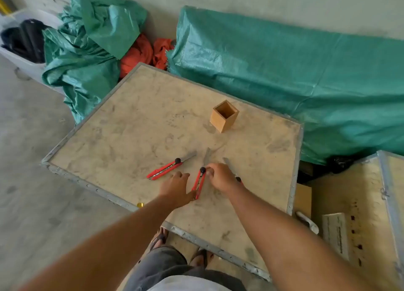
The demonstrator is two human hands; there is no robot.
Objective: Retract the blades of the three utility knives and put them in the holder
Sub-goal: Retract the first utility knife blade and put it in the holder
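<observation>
Three red utility knives lie on the wooden board (135, 124), all with blades extended. The left knife (165, 169) lies untouched. The middle knife (199, 184) lies between my hands: my left hand (178, 188) presses on its rear end, and the fingertips of my right hand (219, 177) pinch its black knob. The right knife (229, 164) is mostly hidden under my right hand, with only its blade and a bit of red body showing. A square wooden holder (224, 116) stands empty, farther back on the board.
The board has a metal rim and stands on a concrete floor. Green tarps (284, 72) lie behind and to the right. A second crate (358, 203) is at the right. A bin of dark items (24, 41) sits far left. My sandalled feet are below the near edge.
</observation>
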